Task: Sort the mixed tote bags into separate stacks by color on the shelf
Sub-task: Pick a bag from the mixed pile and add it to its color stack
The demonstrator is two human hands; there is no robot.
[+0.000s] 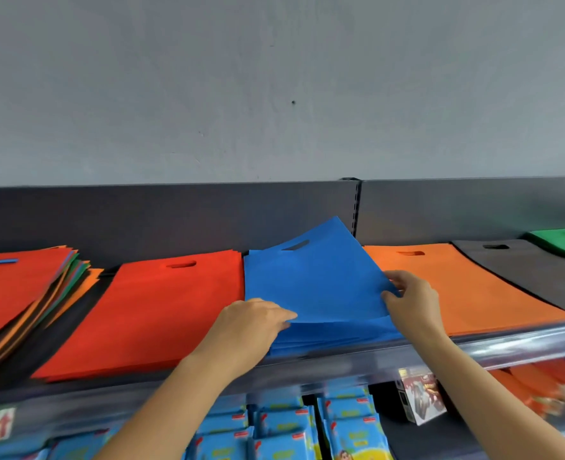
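Blue bag (317, 277), frame centre: right hand (410, 300) pinches its edge, apparently squaring it; left hand (254, 323), fingers straight, steadies blue stack (341, 340).

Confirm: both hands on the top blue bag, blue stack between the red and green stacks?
No: head view shows the blue stack between the red stack and the orange stack, not green. Left hand and right hand are on the top blue bag.

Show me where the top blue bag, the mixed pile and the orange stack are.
top blue bag (317, 277), head view, middle of its lifted face.
mixed pile (16, 287), head view, the red bag on top.
orange stack (470, 283), head view, middle of the top bag.
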